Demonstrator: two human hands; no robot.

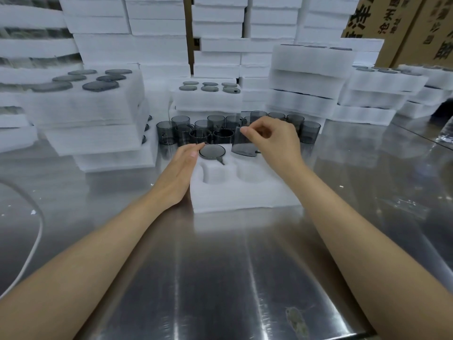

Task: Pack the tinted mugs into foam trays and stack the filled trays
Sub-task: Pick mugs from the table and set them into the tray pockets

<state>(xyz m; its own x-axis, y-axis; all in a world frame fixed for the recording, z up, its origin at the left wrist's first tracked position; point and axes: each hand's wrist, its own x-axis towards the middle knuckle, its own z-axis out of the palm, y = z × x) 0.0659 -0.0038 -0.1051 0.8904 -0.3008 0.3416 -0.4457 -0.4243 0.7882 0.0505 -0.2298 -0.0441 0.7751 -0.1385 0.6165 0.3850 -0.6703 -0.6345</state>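
A white foam tray (245,195) lies on the steel table in front of me, with two round pockets bare at its near side. One grey tinted mug (212,152) sits upside down in the far left pocket. My left hand (182,165) rests with straight fingers on the tray's left edge, its fingertips touching that mug. My right hand (274,141) pinches a second tinted mug (244,146), upside down and tilted over the far right pocket. Several loose tinted mugs (215,128) stand in a group just behind the tray.
Filled foam trays are stacked at left (98,114), behind the mugs (208,96) and at right (311,79). Tall piles of white foam fill the back. Cardboard boxes (416,25) stand at far right. A white cable (36,236) runs along the left of the steel table (220,278).
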